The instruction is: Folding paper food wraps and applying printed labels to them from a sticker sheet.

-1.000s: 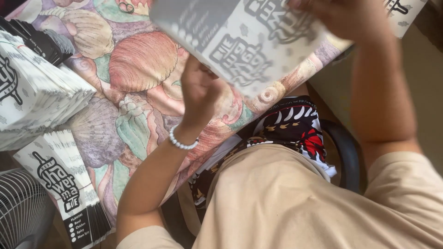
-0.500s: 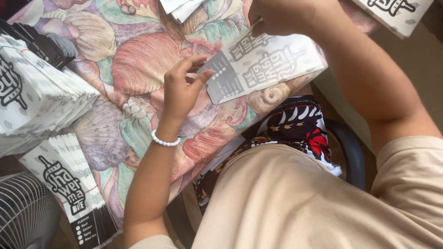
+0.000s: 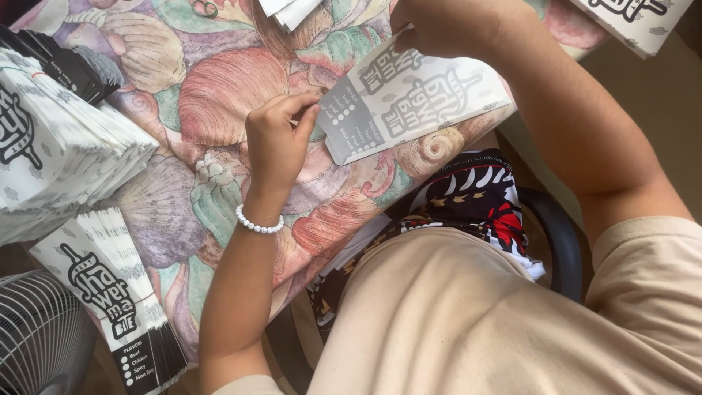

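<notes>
A flat white paper bag (image 3: 417, 102) with black print lies on the seashell-patterned tablecloth (image 3: 219, 95) near the table's front edge. My left hand (image 3: 278, 143), with a white bead bracelet on its wrist, pinches the bag's lower left corner between fingers and thumb. My right hand (image 3: 450, 25) grips the bag's upper edge at the top of the view. The bag's far edge is hidden under that hand.
A thick stack of the same printed bags (image 3: 58, 161) sits at the left, with another stack (image 3: 110, 292) below it. More bags (image 3: 636, 18) lie at the top right and loose paper (image 3: 289, 9) at the top middle. A fan grille (image 3: 36, 336) stands bottom left.
The bag has come down from in front of the camera onto the tablecloth. My left hand moved from under it to pinch its lower left corner.
</notes>
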